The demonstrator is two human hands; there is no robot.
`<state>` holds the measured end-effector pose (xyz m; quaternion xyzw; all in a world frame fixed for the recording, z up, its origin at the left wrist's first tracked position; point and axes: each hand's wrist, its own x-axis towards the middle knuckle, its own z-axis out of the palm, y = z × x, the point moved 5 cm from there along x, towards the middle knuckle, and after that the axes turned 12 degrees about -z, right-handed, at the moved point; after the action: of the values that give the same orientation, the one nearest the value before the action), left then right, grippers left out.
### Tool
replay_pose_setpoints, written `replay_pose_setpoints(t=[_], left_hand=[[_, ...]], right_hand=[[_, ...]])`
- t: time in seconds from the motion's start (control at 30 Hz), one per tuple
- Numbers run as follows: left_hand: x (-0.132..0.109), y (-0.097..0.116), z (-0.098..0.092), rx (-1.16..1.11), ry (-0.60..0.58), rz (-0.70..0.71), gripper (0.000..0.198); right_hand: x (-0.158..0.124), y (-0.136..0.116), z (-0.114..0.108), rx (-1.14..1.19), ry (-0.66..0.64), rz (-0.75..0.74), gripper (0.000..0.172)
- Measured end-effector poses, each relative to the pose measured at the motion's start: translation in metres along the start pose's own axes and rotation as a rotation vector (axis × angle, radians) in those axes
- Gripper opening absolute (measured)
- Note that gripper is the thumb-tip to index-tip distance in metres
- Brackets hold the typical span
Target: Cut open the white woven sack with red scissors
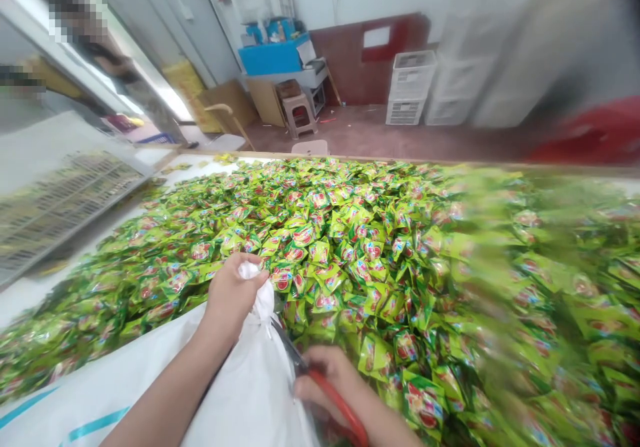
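Observation:
My left hand [231, 295] is closed round the bunched neck of a large white sack [150, 380] that lies across the near edge of the table. My right hand [327, 374] grips a pair of red-handled scissors [320, 384], whose blades point up toward the sack's tied neck just below my left fist. A wide heap of small green snack packets [360, 247] covers the table behind and to the right of both hands.
A metal machine or rack [60, 200] stands at the left. Beyond the table's far wooden edge [400, 160] are a plastic stool [300, 114], white crates [413, 87] and a blue bin [273, 57] on a bench. The right side is smeared by motion.

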<state>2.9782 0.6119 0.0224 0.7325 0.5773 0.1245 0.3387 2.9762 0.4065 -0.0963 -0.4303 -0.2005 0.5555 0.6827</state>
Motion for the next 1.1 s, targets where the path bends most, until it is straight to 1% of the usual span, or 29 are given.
replay_pose_setpoints(t=[0.07,0.13,0.27,0.33,0.4,0.43,0.53,0.57,0.6,0.63,0.73,0.83,0.93,1.1], left_hand=[[0.004,-0.002,0.0,0.039,0.031,-0.006,0.031],[0.008,-0.005,0.0,0.055,0.052,-0.01,0.031],[0.014,-0.01,0.003,0.012,0.021,-0.049,0.032],[0.014,-0.012,0.005,-0.026,-0.009,-0.079,0.035],[0.012,-0.012,0.006,-0.049,-0.03,-0.1,0.038],[0.011,-0.012,0.007,-0.059,-0.038,-0.108,0.038],[0.007,-0.01,0.008,-0.078,-0.058,-0.119,0.039],[0.006,-0.009,0.008,-0.075,-0.06,-0.114,0.038],[0.005,-0.008,0.008,-0.067,-0.058,-0.106,0.038],[0.005,-0.007,0.008,-0.057,-0.053,-0.098,0.038],[0.005,-0.007,0.008,-0.057,-0.049,-0.104,0.038],[0.007,-0.007,0.008,-0.058,-0.045,-0.107,0.038],[0.008,-0.006,0.008,-0.035,-0.034,-0.088,0.038],[0.008,-0.006,0.01,-0.013,-0.041,-0.09,0.039]], right_hand=[[-0.003,-0.009,0.002,0.013,-0.043,0.009,0.058],[-0.006,-0.015,0.002,-0.006,-0.046,0.05,0.062],[-0.014,-0.009,0.003,-0.078,0.058,0.173,0.071],[-0.018,-0.005,0.007,-0.1,0.084,0.156,0.072],[-0.026,-0.002,0.009,-0.093,0.115,0.106,0.071],[-0.032,-0.002,0.007,-0.089,0.149,0.078,0.071],[-0.05,-0.01,-0.007,-0.067,0.327,0.056,0.071],[-0.054,-0.015,-0.012,-0.061,0.371,0.056,0.07],[-0.056,-0.021,-0.015,-0.056,0.385,0.056,0.068],[-0.054,-0.027,-0.017,-0.053,0.362,0.055,0.067],[-0.041,-0.039,-0.01,-0.084,0.169,0.056,0.068],[-0.031,-0.039,-0.003,-0.111,0.016,0.141,0.074],[-0.027,-0.042,-0.003,-0.155,-0.087,0.187,0.072],[-0.022,-0.062,-0.016,-0.287,-0.199,0.207,0.057]])
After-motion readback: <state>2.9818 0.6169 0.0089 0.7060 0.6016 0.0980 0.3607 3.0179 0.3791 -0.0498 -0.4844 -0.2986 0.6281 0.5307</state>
